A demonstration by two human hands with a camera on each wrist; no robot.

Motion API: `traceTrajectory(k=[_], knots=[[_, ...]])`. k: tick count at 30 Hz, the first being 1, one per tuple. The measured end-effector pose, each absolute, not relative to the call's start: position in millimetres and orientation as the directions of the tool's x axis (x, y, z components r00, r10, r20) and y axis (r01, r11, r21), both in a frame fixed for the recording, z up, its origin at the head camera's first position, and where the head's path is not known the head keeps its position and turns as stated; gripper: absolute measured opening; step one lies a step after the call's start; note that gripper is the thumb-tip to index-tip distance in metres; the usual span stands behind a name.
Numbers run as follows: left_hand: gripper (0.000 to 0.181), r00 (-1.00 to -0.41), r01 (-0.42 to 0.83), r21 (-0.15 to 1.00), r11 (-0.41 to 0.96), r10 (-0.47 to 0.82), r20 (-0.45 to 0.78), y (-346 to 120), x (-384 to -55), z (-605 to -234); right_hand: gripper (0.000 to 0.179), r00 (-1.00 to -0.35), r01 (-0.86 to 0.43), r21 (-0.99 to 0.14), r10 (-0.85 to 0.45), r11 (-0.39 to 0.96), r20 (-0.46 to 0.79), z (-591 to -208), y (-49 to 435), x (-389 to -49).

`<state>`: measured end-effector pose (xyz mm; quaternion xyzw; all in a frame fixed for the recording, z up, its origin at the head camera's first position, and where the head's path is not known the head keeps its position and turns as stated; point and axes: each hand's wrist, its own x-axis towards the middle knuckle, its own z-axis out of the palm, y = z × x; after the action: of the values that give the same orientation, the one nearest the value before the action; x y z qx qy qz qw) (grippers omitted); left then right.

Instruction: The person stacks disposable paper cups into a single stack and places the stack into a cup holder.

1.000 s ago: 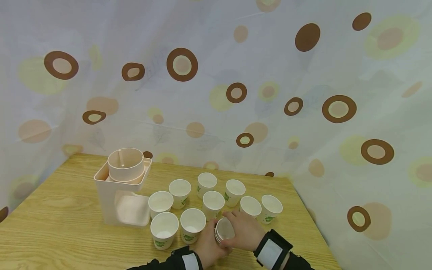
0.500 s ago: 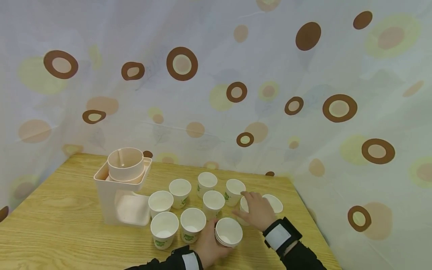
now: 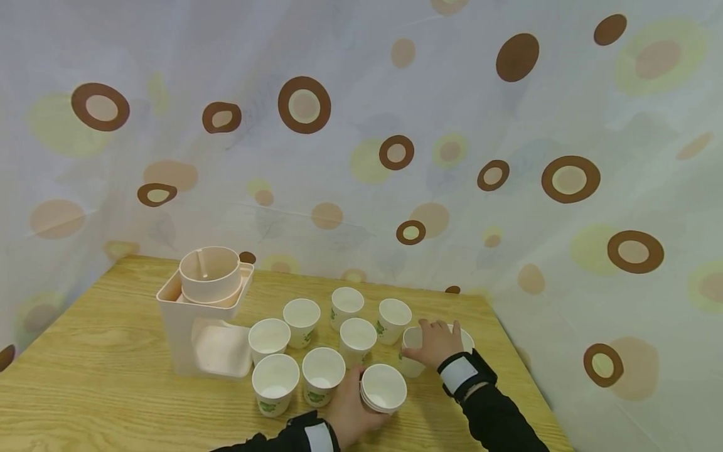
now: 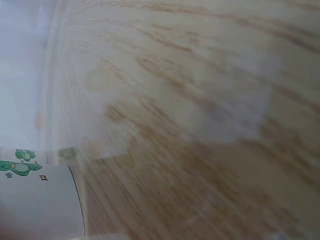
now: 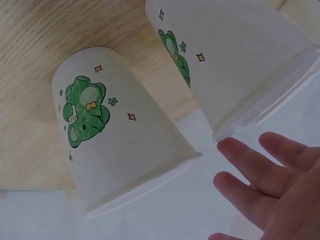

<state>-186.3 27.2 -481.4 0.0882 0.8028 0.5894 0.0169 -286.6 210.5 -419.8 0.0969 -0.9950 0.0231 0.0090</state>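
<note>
Pale container [image 3: 186,336] on wooden table [image 3: 96,351]

Looks like a screened-off nook; cannot be placed as home or studio. Shows a creased, pale-grey, brown-ringed and beige-spotted sheet [image 3: 344,182] rising along the back and right edges of a yellowish wood-grain table [image 3: 90,351], bending near its back right corner.
</note>
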Motion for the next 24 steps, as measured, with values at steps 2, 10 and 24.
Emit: traceTrajectory(k=[2, 10, 24], knots=[[0.074, -0.984, 0.117, 0.950, 0.288, 0.164, 0.072, 27, -186, -481, 0.073, -0.981, -0.195, -0.038, -0.194, 0.980, 0.020, -419, 210, -286], [0.075, -0.983, 0.111, 0.950, 0.294, 0.172, 0.061, 26, -186, -479, 0.073, -0.976, -0.216, -0.041, -0.215, 0.976, 0.027, -419, 210, -285], [0.077, -0.985, 0.128, 0.941, 0.315, 0.154, 0.082, 29, -186, -482, 0.071, -0.949, -0.310, -0.054, -0.305, 0.949, 0.082, -394, 205, -258]])
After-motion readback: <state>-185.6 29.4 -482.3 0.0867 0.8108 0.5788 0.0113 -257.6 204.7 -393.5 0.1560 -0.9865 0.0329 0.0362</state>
